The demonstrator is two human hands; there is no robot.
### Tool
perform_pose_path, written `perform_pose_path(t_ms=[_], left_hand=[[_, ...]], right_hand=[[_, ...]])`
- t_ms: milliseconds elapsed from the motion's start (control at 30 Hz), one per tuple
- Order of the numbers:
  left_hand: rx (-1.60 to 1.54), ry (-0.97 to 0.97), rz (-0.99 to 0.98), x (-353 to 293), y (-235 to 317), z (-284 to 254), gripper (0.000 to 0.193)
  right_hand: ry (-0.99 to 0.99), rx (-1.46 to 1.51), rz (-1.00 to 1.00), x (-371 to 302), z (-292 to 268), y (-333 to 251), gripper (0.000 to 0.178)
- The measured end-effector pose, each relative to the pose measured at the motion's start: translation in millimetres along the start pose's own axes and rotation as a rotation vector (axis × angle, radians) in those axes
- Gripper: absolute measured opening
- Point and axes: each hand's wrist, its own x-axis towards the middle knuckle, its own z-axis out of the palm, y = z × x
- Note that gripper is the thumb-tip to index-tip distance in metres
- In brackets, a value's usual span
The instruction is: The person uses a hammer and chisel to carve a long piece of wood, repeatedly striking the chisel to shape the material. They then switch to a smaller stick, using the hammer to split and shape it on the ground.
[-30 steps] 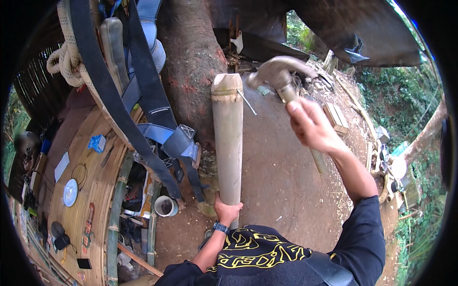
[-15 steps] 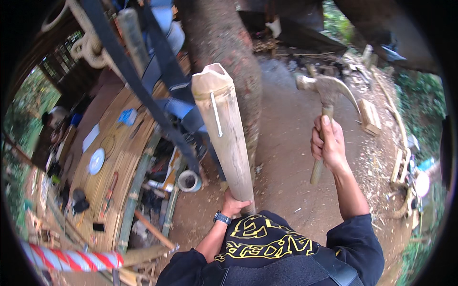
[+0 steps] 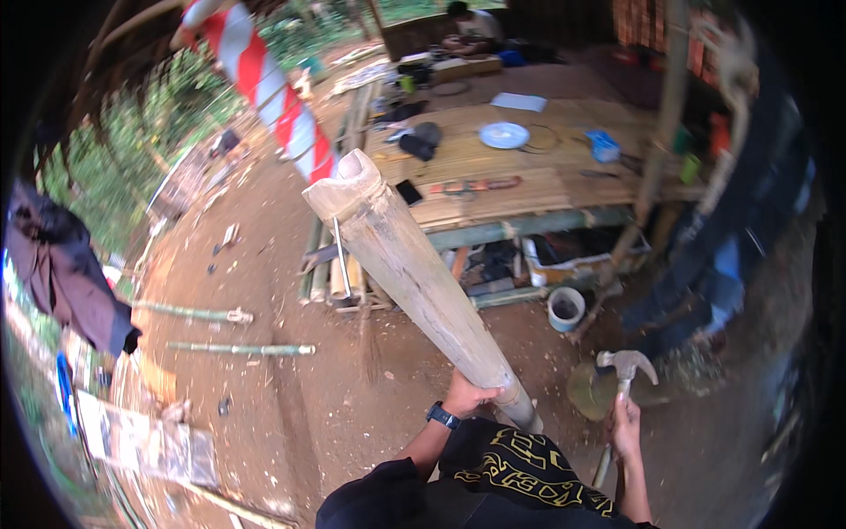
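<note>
My left hand (image 3: 470, 394) grips a thick pale bamboo tube (image 3: 423, 273) near its lower end, with a watch on that wrist. The tube slants up and to the left, its cut top notched. A thin white stick or cord (image 3: 342, 256) hangs along its side just below the top joint. Lower on the right, my right hand (image 3: 625, 426) is closed round the handle of a claw hammer (image 3: 627, 363). The hammer is held upright, head up, apart from the tube.
Behind stands a low bamboo platform (image 3: 564, 189) with a white plate (image 3: 504, 135), a blue packet (image 3: 604, 146) and a sheathed knife (image 3: 476, 185). A bucket (image 3: 566, 307) sits before it. A red-and-white wrapped pole (image 3: 273, 97) slants at upper left. A person (image 3: 476, 31) sits at the back.
My view has swung left, bringing the platform ahead of me. The bamboo tube now leans left instead of standing nearly upright, and the hammer is lower. Both hands keep their hold.
</note>
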Motion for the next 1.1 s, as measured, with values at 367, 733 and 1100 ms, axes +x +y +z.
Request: perform_pose_path(t_ms=[367,733,1100], left_hand=[[-0.152,0.061,0.17,164.8,9.6,-141.0,0.067],[-0.215,0.223,0.135,334.3,43.6,-153.0,0.053],[-0.335,0.187,0.487,409.7,131.8,-112.5,0.081]], right_hand=[[-0.221,-0.01,0.016,164.9,172.9,-71.4,0.034],[0.171,0.167,-0.024,280.1,207.1,-161.8,0.031],[0.736,-0.736,-0.175,515.4,85.6,-140.3,0.041]])
